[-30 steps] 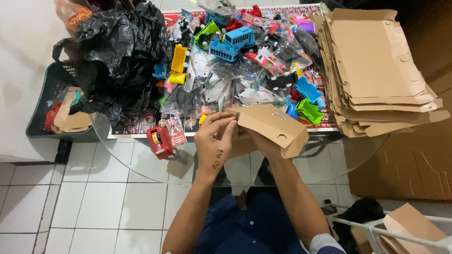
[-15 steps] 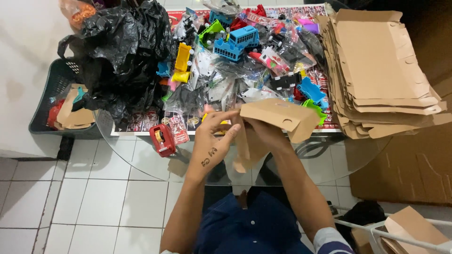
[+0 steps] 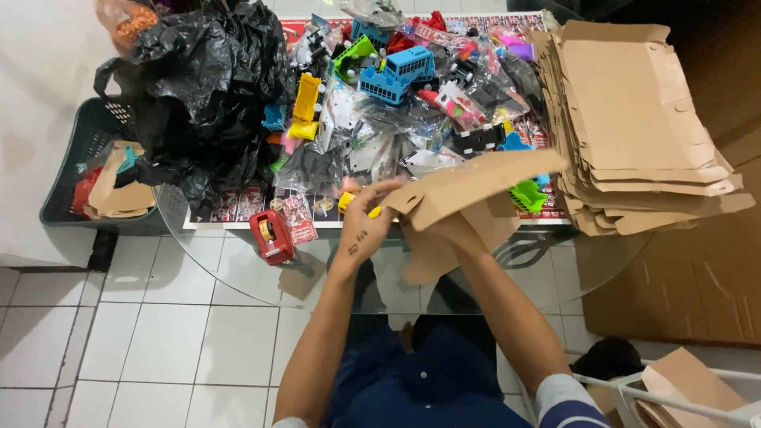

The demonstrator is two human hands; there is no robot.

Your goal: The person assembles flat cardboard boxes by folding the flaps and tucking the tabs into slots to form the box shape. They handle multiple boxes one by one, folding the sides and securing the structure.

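- Surface: a round glass table (image 3: 238, 273) standing on a white tiled floor (image 3: 151, 349); its top is see-through, so the tiles and the person's dark blue clothing show beneath it.
- Room: a white wall lies at the left, and a brown cardboard sheet (image 3: 674, 285) lies under the table's right edge.
- Flat cardboard box blank (image 3: 468, 190): held above the near middle of the table, partly folded. Its long axis runs from lower left to upper right, the upper panel tilting up toward the right; a second panel hangs below it toward the person.
- Left hand (image 3: 366, 226): fingers closed on the blank's left end, thumb and fingertips pinching the edge.
- Right hand (image 3: 453, 230): mostly hidden under the blank and gripping it from below; the exact finger positions cannot be told.
- Red tape dispenser (image 3: 271, 235): on the glass, just left of the left hand.
- Heap of bagged plastic toy vehicles (image 3: 396, 95): beyond the blank, with a blue toy bus (image 3: 399, 70) on top.
- Stack of flat cardboard blanks (image 3: 634, 119): at the right, close to the held blank's raised end.
- Black plastic bag (image 3: 206, 87): at the far left, beside a dark green basket (image 3: 75, 158) holding cardboard scraps.
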